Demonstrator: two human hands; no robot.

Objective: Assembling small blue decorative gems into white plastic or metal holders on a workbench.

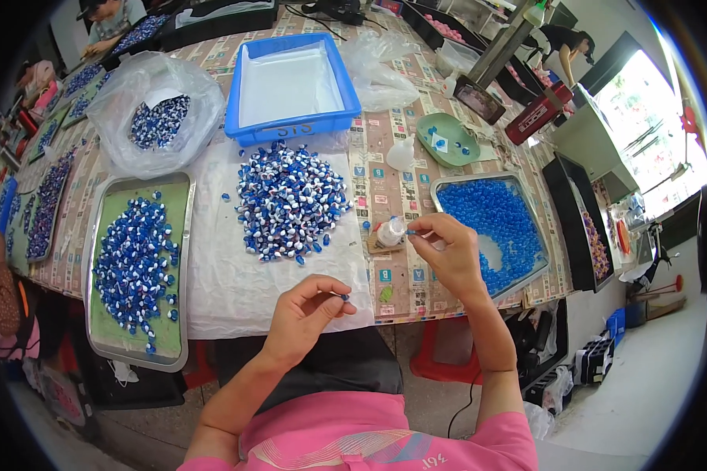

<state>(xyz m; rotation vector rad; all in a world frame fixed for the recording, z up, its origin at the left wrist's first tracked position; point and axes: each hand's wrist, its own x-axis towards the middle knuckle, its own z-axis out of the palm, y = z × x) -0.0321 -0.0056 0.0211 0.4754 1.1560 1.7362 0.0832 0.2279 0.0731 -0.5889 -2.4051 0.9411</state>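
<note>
My left hand (305, 314) is closed in a pinch on a small dark blue bead (344, 297), above the near edge of the white paper (220, 290). My right hand (452, 251) pinches a thin blue piece (411, 232), too small to make out, right beside a little white bottle (391, 232) on the patterned table cover. Beyond my left hand lies a heap of blue-and-white beads (287, 204). To the right of my right hand, a metal tray (543, 271) holds many clear blue beads (491, 204).
At left stands a metal tray (184, 314) with blue-and-white beads. Behind it is a plastic bag (196, 90) of beads. A blue bin (291, 132), a green plate (452, 129), a phone (479, 98) and a red cylinder (538, 114) stand farther back. Other people work at the far edges.
</note>
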